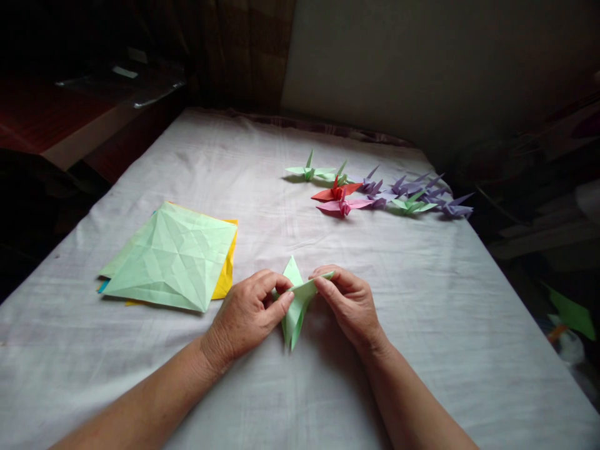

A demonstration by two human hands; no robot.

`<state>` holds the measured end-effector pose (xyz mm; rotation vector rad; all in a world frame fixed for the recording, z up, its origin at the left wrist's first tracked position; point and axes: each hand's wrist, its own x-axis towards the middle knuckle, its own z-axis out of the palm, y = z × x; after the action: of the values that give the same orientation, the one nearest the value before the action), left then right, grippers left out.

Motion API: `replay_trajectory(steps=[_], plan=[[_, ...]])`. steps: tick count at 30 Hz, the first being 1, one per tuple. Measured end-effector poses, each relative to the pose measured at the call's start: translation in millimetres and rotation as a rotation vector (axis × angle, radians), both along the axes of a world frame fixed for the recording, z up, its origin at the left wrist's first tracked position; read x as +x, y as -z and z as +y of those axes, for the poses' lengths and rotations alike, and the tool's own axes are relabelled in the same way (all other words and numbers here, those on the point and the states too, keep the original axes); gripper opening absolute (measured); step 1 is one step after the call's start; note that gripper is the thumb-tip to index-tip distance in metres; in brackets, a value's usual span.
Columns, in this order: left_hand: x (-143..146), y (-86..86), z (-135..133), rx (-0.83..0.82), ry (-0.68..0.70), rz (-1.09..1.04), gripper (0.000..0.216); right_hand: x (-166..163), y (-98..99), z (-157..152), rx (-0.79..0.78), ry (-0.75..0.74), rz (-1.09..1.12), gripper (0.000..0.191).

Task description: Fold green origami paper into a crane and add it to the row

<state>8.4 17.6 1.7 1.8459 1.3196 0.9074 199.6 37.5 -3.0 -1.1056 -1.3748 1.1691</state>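
Observation:
A partly folded light green paper piece [295, 312] lies between both hands near the front middle of the white cloth. My left hand [250, 312] pinches its left side with thumb and fingers closed on a flap. My right hand [349, 300] pinches a flap at the upper right, fingers pressed together on the paper. One point of the piece sticks up behind the fingers, another points down toward me.
A stack of creased square papers [171, 256], green on top with yellow and blue beneath, lies to the left. Several finished paper cranes [375, 190], green, red, pink and purple, sit at the back right. The white-clothed table [140, 375] ends at dark furniture on both sides.

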Motion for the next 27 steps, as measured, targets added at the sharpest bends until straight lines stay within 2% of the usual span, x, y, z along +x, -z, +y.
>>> replay_trajectory(steps=[9,13,20,27], plan=[[2.9,1.4,-1.2,-0.016,-0.063,-0.036,0.009,0.1,1.5,1.1,-0.010,0.032,0.019,0.014],[3.3,1.2,-1.5,-0.084,-0.091,-0.056,0.020,-0.1,1.4,1.5,-0.034,0.046,0.024,0.015],[-0.1,-3.2,-2.1,-0.067,-0.078,-0.052,0.015,3.3,3.9,2.7,-0.057,0.074,0.070,0.021],[2.1,0.2,-5.2,-0.070,-0.119,-0.085,0.011,3.8,6.3,2.3,-0.025,0.039,0.108,0.010]])
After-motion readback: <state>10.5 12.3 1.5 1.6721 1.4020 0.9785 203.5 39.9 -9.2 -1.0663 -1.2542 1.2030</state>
